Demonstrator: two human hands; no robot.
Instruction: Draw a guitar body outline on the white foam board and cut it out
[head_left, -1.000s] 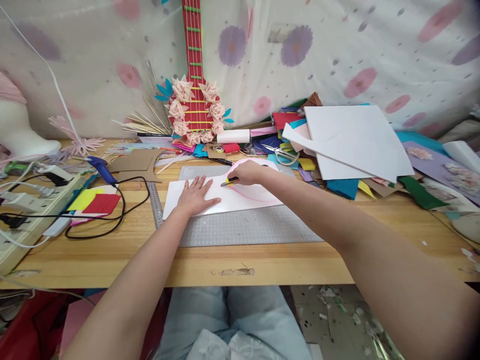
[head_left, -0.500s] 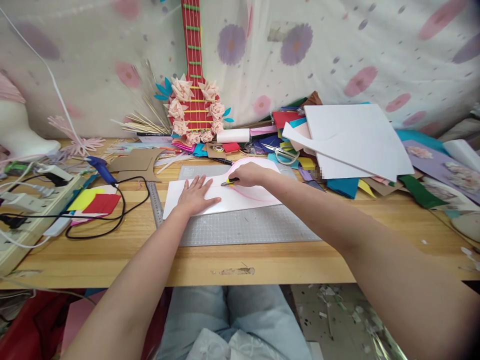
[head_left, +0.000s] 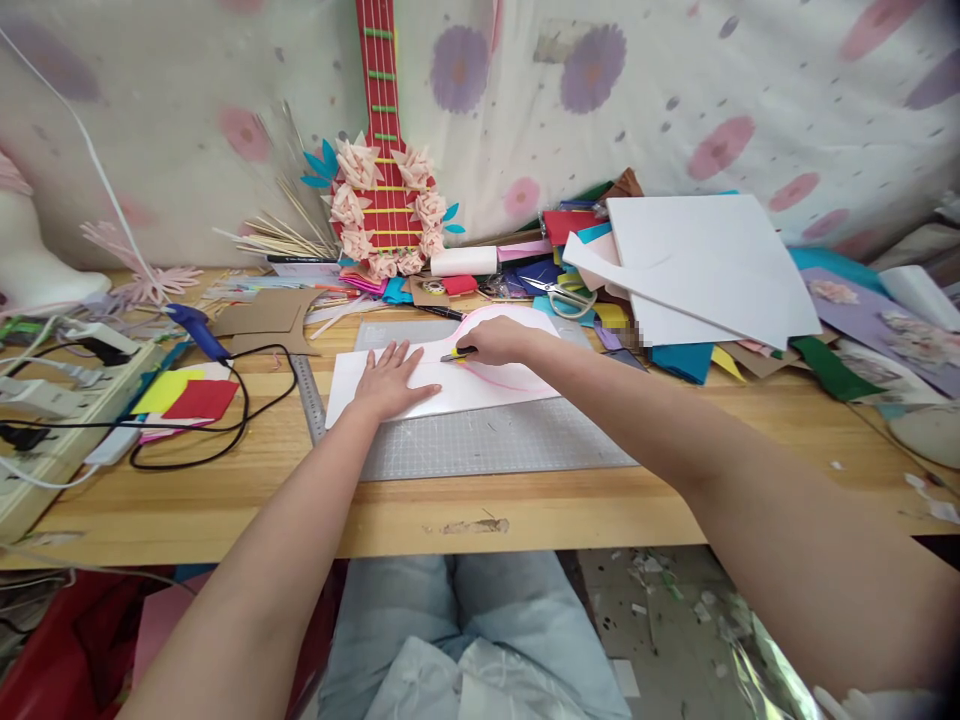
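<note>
A white foam board (head_left: 352, 385) with a pink curved outline drawn on it lies on a grey cutting mat (head_left: 487, 448). My left hand (head_left: 390, 380) is spread flat on the board's left part, fingers apart. In my right hand (head_left: 491, 342) is a yellow and black utility knife (head_left: 459, 353), its blade pointing left and meeting the board near the pink line. The fingers of that hand wrap round the handle and hide most of it. A metal ruler (head_left: 308, 393) shows along the mat's left side.
Behind the mat stands a red paper guitar (head_left: 386, 205) with pale pink flowers. Scissors (head_left: 562, 296) and white boards (head_left: 705, 265) lie back right. A blue glue gun (head_left: 196, 330), its black cable and a power strip (head_left: 45, 400) are on the left.
The camera view has tilted slightly, so the scene sits a little higher. My right hand keeps the knife on the board with barely any shift; my left hand stays flat.
</note>
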